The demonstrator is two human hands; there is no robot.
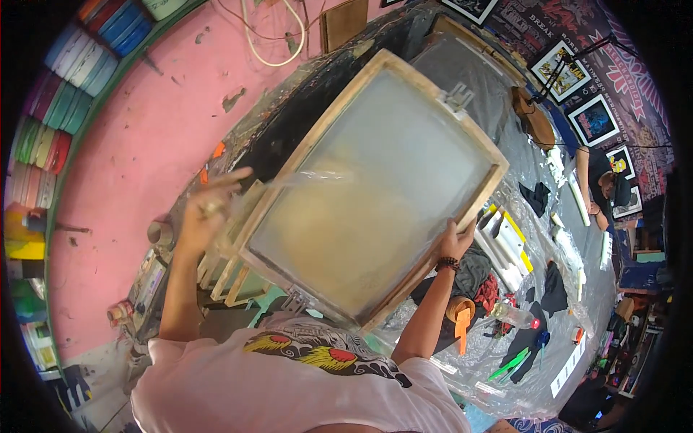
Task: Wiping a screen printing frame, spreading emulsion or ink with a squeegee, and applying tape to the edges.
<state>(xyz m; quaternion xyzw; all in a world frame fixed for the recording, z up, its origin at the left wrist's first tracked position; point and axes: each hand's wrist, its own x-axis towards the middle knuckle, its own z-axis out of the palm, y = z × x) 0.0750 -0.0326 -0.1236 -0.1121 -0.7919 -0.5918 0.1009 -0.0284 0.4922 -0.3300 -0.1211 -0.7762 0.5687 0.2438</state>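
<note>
A wooden-framed screen-printing screen (361, 195) with pale translucent mesh is tilted up before me, a yellowish tint over its lower left half. My right hand (456, 242) grips its right wooden edge near the lower corner. To the left of the frame, my left hand (209, 209) is raised and smeared by motion. One finger points toward the screen; what the hand holds, if anything, is unclear. A clear shiny strip (317, 175) crosses the frame's left edge onto the mesh. Metal hinge clamps (458, 96) sit on the frame's upper right and lower left.
More wooden frames (242, 285) stand below my left hand. Right of the screen, a plastic-covered table (498, 390) holds white squeegee-like bars (502, 249), dark cloths, a clear bottle (514, 315) and green scissors (509, 364). Another person (588, 187) is at the far right. Ink tubs (86, 65) line the left.
</note>
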